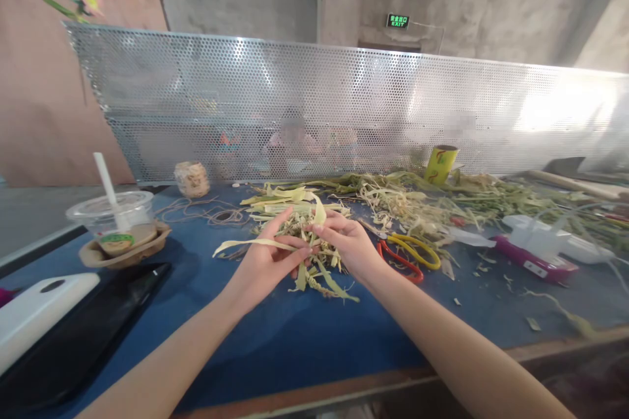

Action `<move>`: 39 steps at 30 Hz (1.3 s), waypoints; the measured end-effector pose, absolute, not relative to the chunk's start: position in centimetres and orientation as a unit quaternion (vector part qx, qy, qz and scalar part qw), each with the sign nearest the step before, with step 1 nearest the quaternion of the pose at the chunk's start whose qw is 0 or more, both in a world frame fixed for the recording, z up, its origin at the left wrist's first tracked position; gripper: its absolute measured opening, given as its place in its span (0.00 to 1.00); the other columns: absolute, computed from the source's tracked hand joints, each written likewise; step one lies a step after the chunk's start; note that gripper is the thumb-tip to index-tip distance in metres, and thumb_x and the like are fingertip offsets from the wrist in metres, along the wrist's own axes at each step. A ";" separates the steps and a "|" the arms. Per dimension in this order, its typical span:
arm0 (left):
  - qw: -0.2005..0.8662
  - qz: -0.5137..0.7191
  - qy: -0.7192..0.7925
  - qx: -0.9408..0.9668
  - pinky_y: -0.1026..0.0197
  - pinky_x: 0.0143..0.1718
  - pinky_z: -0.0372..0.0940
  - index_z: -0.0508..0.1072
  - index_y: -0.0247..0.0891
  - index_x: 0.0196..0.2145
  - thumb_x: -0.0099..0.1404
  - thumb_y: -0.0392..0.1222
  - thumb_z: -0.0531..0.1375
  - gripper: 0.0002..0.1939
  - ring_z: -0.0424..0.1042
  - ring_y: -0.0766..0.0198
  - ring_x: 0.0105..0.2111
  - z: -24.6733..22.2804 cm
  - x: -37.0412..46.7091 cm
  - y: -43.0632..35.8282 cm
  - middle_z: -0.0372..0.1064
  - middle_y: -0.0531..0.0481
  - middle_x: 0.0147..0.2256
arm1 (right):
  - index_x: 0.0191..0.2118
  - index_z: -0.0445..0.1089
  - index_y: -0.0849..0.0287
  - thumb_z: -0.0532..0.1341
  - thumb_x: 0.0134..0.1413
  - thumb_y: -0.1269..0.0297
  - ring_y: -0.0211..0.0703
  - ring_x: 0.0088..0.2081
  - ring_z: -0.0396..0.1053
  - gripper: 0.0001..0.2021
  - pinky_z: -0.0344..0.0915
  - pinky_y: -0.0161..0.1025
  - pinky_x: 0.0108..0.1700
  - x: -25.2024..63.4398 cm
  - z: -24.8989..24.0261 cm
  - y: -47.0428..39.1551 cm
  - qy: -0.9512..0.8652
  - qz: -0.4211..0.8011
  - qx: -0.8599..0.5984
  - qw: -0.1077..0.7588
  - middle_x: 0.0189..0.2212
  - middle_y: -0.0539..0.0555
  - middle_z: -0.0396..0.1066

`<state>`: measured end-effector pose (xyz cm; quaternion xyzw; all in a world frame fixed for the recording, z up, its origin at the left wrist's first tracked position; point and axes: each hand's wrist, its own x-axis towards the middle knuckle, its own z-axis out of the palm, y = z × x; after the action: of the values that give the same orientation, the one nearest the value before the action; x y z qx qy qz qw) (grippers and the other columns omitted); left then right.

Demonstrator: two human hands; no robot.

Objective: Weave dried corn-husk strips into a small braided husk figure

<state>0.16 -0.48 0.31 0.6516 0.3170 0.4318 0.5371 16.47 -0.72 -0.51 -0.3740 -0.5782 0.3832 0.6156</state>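
Observation:
My left hand (260, 268) and my right hand (348, 242) meet over the middle of the blue table. Between them they pinch a piece of knotted or woven pale green plant strips (318, 283), with loose ends hanging below. One long, flat strip (240, 243) sticks out past the left hand, and another strip end (319, 211) stands up by the right fingertips. The fingers hide much of the piece. A heap of cut dried leaves and stalks (275, 201) lies just behind it. Scissors with red and yellow handles (415, 252) rest right of my right hand.
At left are a plastic cup with a straw (118, 226) in a cardboard holder, a black tablet (93, 334), a white device (44, 314), twine (216, 211) and a wrapped roll (191, 179). At right stand a yellow-green tube (441, 165) and a purple-white power strip (535, 260). A perforated metal screen (319, 91) spans the back.

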 end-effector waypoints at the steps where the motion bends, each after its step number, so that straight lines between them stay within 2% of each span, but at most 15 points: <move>1: 0.544 0.441 0.316 0.640 0.63 0.25 0.63 0.44 0.37 0.63 0.53 0.43 0.65 0.46 0.70 0.64 0.27 0.4 0.1 -0.5 0.72 0.51 0.29 | 0.30 0.74 0.57 0.63 0.46 0.55 0.46 0.48 0.63 0.11 0.59 0.45 0.52 16.6 -0.4 -0.9 -0.603 0.358 -0.390 0.596 0.43 0.56 0.67; 4: 0.553 0.475 0.314 0.609 0.64 0.23 0.62 0.44 0.39 0.63 0.50 0.41 0.67 0.50 0.67 0.68 0.23 0.3 -0.1 -0.2 0.70 0.53 0.30 | 0.43 0.68 0.57 0.63 0.46 0.58 0.39 0.36 0.66 0.17 0.64 0.40 0.40 16.8 -0.1 -1.3 -0.677 0.297 -0.426 0.522 0.42 0.55 0.67; 5: 0.547 0.480 0.313 0.610 0.64 0.22 0.61 0.44 0.40 0.63 0.49 0.41 0.68 0.50 0.65 0.69 0.22 0.3 -0.3 0.0 0.70 0.53 0.31 | 0.44 0.66 0.57 0.64 0.45 0.58 0.37 0.32 0.65 0.19 0.64 0.37 0.36 16.9 -0.1 -1.5 -0.696 0.292 -0.430 0.496 0.39 0.54 0.68; 8: 0.519 0.477 0.317 0.635 0.64 0.21 0.61 0.41 0.43 0.64 0.53 0.43 0.65 0.48 0.64 0.69 0.20 0.2 -0.6 0.3 0.70 0.53 0.31 | 0.36 0.69 0.58 0.60 0.50 0.60 0.34 0.23 0.62 0.09 0.60 0.33 0.27 16.9 -0.2 -1.6 -0.743 0.308 -0.430 0.411 0.24 0.48 0.68; 10: 0.506 0.468 0.325 0.648 0.63 0.22 0.62 0.39 0.44 0.64 0.55 0.44 0.64 0.47 0.65 0.68 0.21 0.2 -0.7 0.5 0.70 0.53 0.30 | 0.29 0.70 0.58 0.56 0.54 0.62 0.34 0.22 0.63 0.09 0.59 0.33 0.27 17.0 -0.1 -1.6 -0.758 0.306 -0.432 0.381 0.19 0.48 0.68; 13: 0.489 0.466 0.335 0.657 0.63 0.22 0.62 0.37 0.42 0.64 0.55 0.44 0.63 0.48 0.66 0.66 0.22 0.4 -0.7 0.5 0.69 0.54 0.28 | 0.27 0.72 0.58 0.54 0.55 0.65 0.38 0.27 0.69 0.11 0.62 0.35 0.33 17.4 0.6 -1.7 -0.768 0.279 -0.433 0.380 0.22 0.49 0.72; 17: 0.477 0.484 0.348 0.646 0.61 0.28 0.64 0.37 0.36 0.64 0.55 0.44 0.64 0.49 0.69 0.63 0.27 0.9 -0.8 0.7 0.71 0.52 0.28 | 0.24 0.72 0.58 0.55 0.55 0.65 0.40 0.29 0.71 0.12 0.64 0.36 0.36 17.9 1.6 -1.9 -0.775 0.256 -0.447 0.365 0.22 0.50 0.73; 22: 0.494 0.465 0.352 0.645 0.62 0.24 0.61 0.34 0.37 0.64 0.57 0.46 0.62 0.49 0.63 0.68 0.20 0.8 -1.1 0.9 0.73 0.50 0.31 | 0.26 0.72 0.59 0.54 0.56 0.62 0.40 0.28 0.71 0.14 0.64 0.37 0.35 18.2 1.6 -1.8 -0.765 0.290 -0.461 0.343 0.23 0.52 0.74; 27: 0.518 0.444 0.341 0.647 0.63 0.23 0.60 0.35 0.39 0.64 0.59 0.48 0.60 0.46 0.63 0.68 0.22 0.5 -0.7 0.7 0.71 0.53 0.29 | 0.33 0.73 0.61 0.49 0.59 0.55 0.42 0.35 0.70 0.19 0.63 0.38 0.39 18.0 0.9 -1.2 -0.756 0.286 -0.436 0.396 0.32 0.55 0.74; 32: 0.515 0.408 0.355 0.665 0.64 0.23 0.61 0.34 0.36 0.64 0.55 0.46 0.63 0.50 0.64 0.68 0.22 0.3 0.0 0.1 0.69 0.55 0.27 | 0.33 0.72 0.60 0.58 0.51 0.58 0.39 0.30 0.65 0.11 0.60 0.37 0.34 17.0 -0.2 -0.5 -0.737 0.235 -0.449 0.447 0.29 0.52 0.71; 35: 0.511 0.405 0.367 0.663 0.64 0.23 0.61 0.31 0.38 0.64 0.53 0.44 0.64 0.53 0.64 0.68 0.21 0.0 0.2 0.0 0.70 0.56 0.27 | 0.27 0.71 0.60 0.61 0.46 0.60 0.37 0.26 0.61 0.08 0.58 0.35 0.30 16.7 -0.7 -0.1 -0.700 0.263 -0.437 0.500 0.23 0.50 0.68; 39: 0.508 0.416 0.367 0.659 0.64 0.24 0.61 0.28 0.40 0.64 0.51 0.43 0.66 0.57 0.67 0.66 0.25 -0.1 0.2 -0.1 0.71 0.54 0.29 | 0.19 0.67 0.59 0.63 0.43 0.61 0.36 0.25 0.59 0.10 0.57 0.35 0.31 16.7 -0.8 -0.1 -0.669 0.270 -0.410 0.558 0.19 0.48 0.63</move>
<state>0.22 -0.14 -0.12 0.6587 0.3669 0.4162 0.5082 16.74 -0.10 -0.79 -0.4096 -0.6694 0.2703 0.5577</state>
